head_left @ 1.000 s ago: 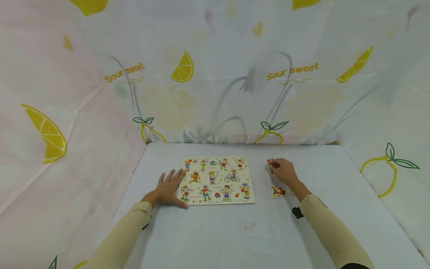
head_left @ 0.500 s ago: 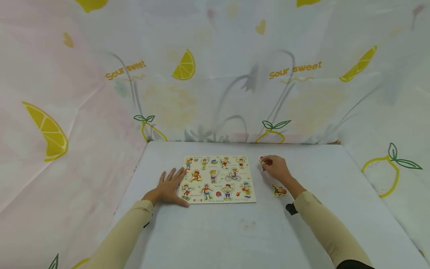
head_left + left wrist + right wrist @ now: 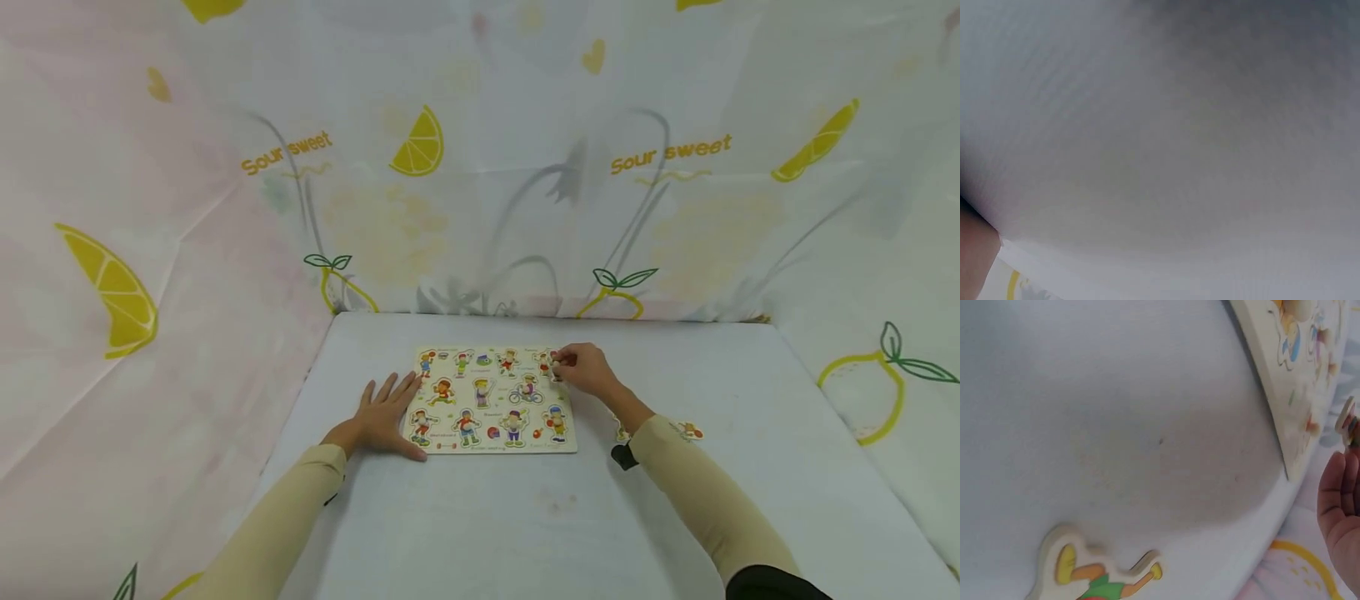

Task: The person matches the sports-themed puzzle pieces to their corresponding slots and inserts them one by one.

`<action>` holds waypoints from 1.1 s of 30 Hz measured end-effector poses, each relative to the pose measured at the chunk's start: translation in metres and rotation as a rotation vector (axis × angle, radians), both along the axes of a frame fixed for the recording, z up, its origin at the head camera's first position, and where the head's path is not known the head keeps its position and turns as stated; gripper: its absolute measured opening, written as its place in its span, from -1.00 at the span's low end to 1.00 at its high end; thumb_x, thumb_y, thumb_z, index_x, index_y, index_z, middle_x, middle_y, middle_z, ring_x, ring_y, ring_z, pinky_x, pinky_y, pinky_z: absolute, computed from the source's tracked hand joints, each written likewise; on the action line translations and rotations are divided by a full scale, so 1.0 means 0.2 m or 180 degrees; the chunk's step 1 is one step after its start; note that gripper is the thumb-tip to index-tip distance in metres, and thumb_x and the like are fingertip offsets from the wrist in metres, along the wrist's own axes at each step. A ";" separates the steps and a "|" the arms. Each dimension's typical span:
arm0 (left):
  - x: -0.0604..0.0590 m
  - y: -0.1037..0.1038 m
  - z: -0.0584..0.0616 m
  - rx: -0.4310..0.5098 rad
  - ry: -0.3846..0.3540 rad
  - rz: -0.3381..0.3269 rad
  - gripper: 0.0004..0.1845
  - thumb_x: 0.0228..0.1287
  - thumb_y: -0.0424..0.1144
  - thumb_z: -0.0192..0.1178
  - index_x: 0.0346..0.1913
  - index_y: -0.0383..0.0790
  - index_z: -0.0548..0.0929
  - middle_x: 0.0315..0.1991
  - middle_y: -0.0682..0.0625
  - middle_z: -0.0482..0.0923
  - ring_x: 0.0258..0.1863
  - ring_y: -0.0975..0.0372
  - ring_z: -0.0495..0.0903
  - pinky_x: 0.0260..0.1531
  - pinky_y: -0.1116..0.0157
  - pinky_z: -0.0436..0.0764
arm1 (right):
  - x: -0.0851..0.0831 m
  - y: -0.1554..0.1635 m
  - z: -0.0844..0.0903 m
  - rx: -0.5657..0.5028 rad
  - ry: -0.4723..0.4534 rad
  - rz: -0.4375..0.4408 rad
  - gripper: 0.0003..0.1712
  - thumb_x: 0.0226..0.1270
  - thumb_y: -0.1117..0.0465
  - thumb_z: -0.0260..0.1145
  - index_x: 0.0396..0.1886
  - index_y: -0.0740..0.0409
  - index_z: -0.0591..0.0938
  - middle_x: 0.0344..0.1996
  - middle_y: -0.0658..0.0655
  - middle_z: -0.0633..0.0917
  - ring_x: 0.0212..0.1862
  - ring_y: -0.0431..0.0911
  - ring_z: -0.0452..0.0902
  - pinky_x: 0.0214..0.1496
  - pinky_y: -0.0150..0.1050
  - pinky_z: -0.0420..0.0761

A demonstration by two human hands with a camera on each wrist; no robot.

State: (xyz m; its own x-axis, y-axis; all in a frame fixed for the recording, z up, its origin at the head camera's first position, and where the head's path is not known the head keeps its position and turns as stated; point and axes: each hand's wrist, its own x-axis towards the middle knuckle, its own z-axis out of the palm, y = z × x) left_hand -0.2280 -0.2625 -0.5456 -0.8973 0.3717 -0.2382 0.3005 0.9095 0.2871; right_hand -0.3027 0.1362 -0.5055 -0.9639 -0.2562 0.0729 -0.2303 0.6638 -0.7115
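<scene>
A pale wooden peg puzzle board (image 3: 487,417) with cartoon sports figures lies flat on the table. My left hand (image 3: 382,419) rests spread over its left edge, fingers straight; in the left wrist view only a bit of skin (image 3: 974,259) shows. Over the board's upper right corner, my right hand (image 3: 588,369) pinches a small figure puzzle piece (image 3: 556,363) between thumb and fingers. The right wrist view shows that held piece (image 3: 1350,423) too, raised above the board, partly out of frame.
Right of the board, a loose puzzle piece (image 3: 622,433) is partly hidden by the right sleeve, and another (image 3: 691,431) lies beyond it. A green-shirted loose piece (image 3: 1100,589) appears low in the right wrist view. Lemon-printed cloth walls (image 3: 510,225) surround the white table (image 3: 480,525).
My right hand has carried the pinched puzzle piece leftward from the table to the board's upper right corner. My left hand has stayed on the board's left edge.
</scene>
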 end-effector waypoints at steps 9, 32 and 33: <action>0.01 0.02 0.03 0.0010 0.0061 -0.0046 0.56 -0.37 0.62 0.33 0.60 -0.17 -0.19 0.63 -0.11 -0.32 0.58 -0.16 -0.36 0.43 -0.29 -0.40 | -0.03 -0.14 0.00 -0.0219 -0.0118 0.0081 -0.78 0.21 0.26 0.39 -0.18 0.29 0.75 -0.32 0.21 0.76 -0.30 -0.06 0.66 -0.28 -0.25 0.62; 0.03 0.00 0.02 0.0033 0.0087 0.0015 0.57 -0.41 0.62 0.34 0.60 -0.14 -0.17 0.63 -0.09 -0.28 0.59 -0.16 -0.33 0.43 -0.29 -0.38 | -0.12 -0.56 -0.06 -0.0312 -0.0554 -0.0050 -0.84 0.21 0.25 0.36 -0.26 0.19 0.80 -0.15 0.20 0.76 -0.31 -0.05 0.62 -0.40 -0.26 0.56; 0.03 0.00 0.02 -0.0005 0.0087 0.0025 0.56 -0.41 0.63 0.33 0.60 -0.12 -0.18 0.63 -0.08 -0.29 0.59 -0.15 -0.34 0.43 -0.29 -0.38 | -0.12 -0.58 -0.06 -0.0304 -0.0562 -0.0014 -0.84 0.22 0.25 0.36 -0.26 0.19 0.80 -0.14 0.20 0.76 -0.28 -0.04 0.62 -0.37 -0.26 0.58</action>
State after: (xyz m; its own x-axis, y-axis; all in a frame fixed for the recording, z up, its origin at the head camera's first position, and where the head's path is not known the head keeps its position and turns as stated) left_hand -0.2219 -0.2629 -0.5419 -0.9064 0.3642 -0.2141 0.3010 0.9123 0.2776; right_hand -0.3263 0.0210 -0.5174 -0.9649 -0.2520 -0.0737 -0.0935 0.5922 -0.8004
